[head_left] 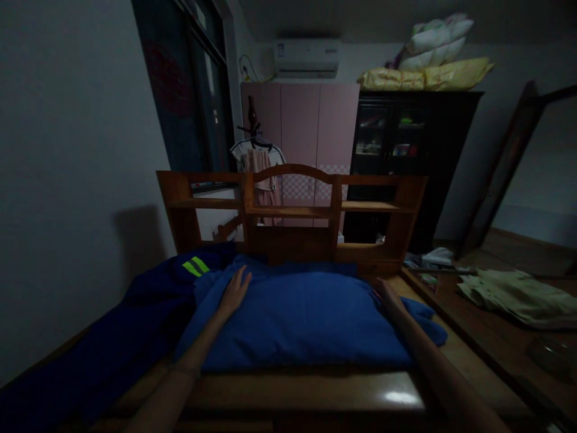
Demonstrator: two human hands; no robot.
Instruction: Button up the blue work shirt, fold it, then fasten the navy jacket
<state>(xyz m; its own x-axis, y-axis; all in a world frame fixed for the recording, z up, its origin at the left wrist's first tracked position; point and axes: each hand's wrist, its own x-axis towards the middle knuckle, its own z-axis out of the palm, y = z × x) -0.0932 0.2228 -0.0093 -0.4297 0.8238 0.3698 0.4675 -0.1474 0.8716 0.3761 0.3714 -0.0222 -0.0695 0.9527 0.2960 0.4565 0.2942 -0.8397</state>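
Note:
A plump blue pillow (306,319) lies lengthwise on the wooden surface in front of me, with loose blue cloth (426,322) at its right end. My left hand (235,291) rests on the pillow's upper left part, its fingers stretched out and apart. At the right end, my right hand (387,296) lies against the pillow's side; its fingers look extended, though dim light blurs them. Neither hand is closed around the cloth. Left of the pillow, partly touching it, spreads a dark blue garment (157,294) with yellow-green reflective strips (195,266).
Behind the pillow stands a wooden headboard with shelves (293,211). A wall (81,180) borders the left side. Folded pale green cloth (514,294) and a glass-like dish (552,355) sit on a lower wooden surface at right. Farther back are pink wardrobes (300,120) and a dark cabinet (444,132).

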